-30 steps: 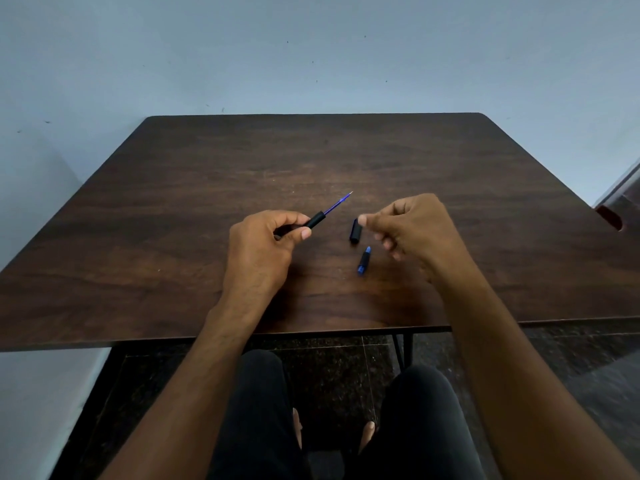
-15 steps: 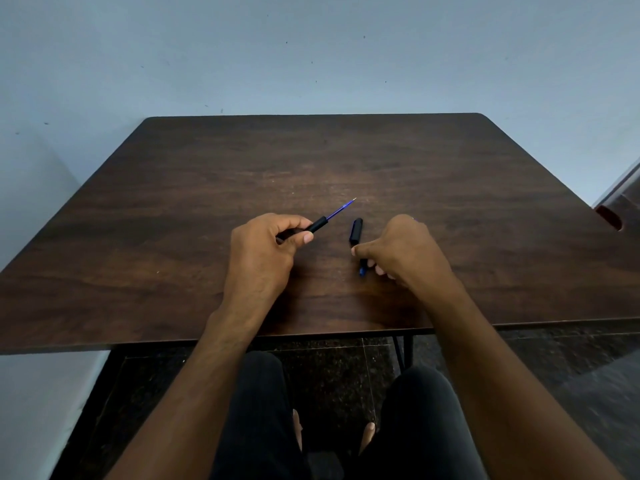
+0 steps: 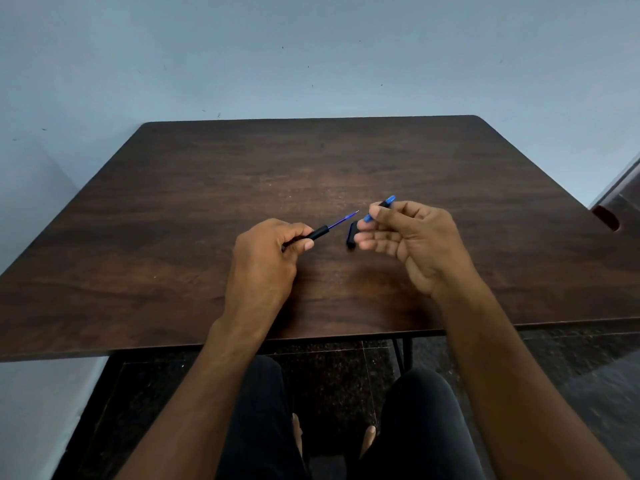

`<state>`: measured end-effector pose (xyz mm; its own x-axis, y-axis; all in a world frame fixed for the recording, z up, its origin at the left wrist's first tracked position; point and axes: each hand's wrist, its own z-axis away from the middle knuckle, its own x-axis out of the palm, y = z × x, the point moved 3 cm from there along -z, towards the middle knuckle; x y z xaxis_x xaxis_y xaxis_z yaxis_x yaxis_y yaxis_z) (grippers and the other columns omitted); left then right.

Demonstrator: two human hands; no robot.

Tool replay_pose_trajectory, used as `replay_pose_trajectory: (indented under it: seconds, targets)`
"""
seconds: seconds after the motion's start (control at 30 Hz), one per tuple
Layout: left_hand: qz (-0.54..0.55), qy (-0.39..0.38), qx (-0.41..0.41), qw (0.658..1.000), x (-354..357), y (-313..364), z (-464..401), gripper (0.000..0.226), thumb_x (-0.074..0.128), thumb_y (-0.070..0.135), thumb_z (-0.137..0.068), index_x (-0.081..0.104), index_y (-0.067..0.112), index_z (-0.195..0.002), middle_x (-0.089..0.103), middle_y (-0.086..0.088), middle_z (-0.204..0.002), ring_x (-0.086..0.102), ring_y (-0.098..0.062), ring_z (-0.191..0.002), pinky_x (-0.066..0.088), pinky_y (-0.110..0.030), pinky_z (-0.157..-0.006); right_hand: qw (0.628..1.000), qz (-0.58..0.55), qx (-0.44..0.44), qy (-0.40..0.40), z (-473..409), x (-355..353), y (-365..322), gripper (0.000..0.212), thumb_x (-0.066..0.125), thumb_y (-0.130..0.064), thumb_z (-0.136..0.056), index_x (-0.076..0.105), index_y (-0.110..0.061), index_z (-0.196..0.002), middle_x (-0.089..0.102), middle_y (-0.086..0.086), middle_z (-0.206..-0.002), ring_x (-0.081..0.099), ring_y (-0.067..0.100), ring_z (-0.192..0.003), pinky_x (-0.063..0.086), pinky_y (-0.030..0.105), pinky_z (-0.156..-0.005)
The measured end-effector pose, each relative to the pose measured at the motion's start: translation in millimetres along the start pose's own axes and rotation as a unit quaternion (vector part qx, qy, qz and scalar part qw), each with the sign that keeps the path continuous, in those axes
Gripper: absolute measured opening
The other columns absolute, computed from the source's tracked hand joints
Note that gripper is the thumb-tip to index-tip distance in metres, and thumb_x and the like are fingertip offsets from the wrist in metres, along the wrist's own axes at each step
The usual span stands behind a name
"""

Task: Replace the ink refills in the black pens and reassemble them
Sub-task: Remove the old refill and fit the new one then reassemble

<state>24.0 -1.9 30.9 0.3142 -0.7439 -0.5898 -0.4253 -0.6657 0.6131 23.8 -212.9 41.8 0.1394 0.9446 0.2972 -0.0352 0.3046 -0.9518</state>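
Hands mid-table, edges distant

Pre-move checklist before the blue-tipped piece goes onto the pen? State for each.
1. Left hand grips pen barrel: ok.
2. Refill sticks out of barrel, tip free: ok.
3. Right hand holds blue-tipped piece in its fingers: ok.
4. Piece lined up with refill tip: not ok, it sits up and to the right, apart.
5. Black cap lies on table, between the hands: ok.
6. Which end of the piece faces the refill: cannot tell.
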Motion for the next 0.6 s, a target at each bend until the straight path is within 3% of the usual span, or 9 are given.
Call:
replay_pose_trajectory:
  seconds: [0.1,0.23,0.6]
  targets:
    - [-0.004,-0.004,0.002,1.0,1.2,0.4,-0.9,0.017,0.078,0.012,-0.083,0.079,0.022,-0.097,0.072,0.007,-0.085,0.062,-0.008,-0.077,0.048,-0.023,-0.074,0.999,-0.041,-0.024,0.004,-2.1,-1.0,0.4,0.018,0.07,-0.004,-0.091,0.067,0.012,-0.098,0.075,0.024,-0.083,0.076,0.033,-0.07,0.062,0.034,-0.064]
    - [-0.01,-0.008,0.007,1.0,2.2,3.2,-1.4,0.017,0.078,0.012,-0.083,0.079,0.022,-0.097,0.072,0.005,-0.086,0.063,-0.012,-0.078,0.052,-0.034,-0.075,0.998,-0.064,-0.022,-0.007,-3.3,1.5,4.6,0.013,0.068,-0.006,-0.092,0.068,0.007,-0.094,0.075,0.027,-0.092,0.076,0.037,-0.078,0.063,0.037,-0.07]
    - [-0.02,-0.015,0.02,0.999,2.2,3.5,-1.8,0.016,0.076,0.013,-0.084,0.078,0.023,-0.096,0.071,0.004,-0.085,0.065,-0.015,-0.078,0.055,-0.041,-0.074,0.998,-0.058,-0.001,-0.016,-4.6,1.3,8.0,0.017,0.071,-0.004,-0.09,0.068,0.01,-0.099,0.076,0.027,-0.094,0.076,0.039,-0.08,0.062,0.036,-0.068]
